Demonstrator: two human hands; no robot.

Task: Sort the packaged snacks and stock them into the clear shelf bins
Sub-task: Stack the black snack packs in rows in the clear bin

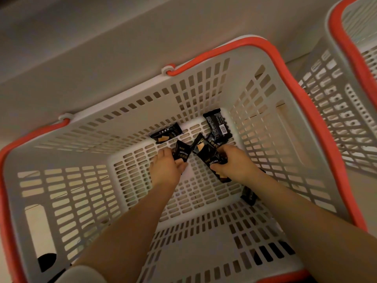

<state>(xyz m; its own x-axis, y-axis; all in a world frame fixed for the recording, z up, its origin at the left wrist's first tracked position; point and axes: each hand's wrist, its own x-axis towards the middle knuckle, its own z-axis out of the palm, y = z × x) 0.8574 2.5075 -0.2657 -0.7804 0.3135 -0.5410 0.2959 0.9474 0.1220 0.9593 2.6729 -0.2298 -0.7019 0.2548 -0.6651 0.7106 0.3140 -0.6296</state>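
Both hands are deep in the grey basket (204, 82), left hand (166, 168) pinching one black snack pack (182, 155), right hand (234, 162) gripping a bunch (212, 158); better lift straight up so nothing slips, then grab the two packs (166, 133) at the back

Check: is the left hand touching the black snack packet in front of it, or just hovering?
Touching. In the head view, the left hand grips the small black packet, its thumb and fingers curled round the packet's lower end.
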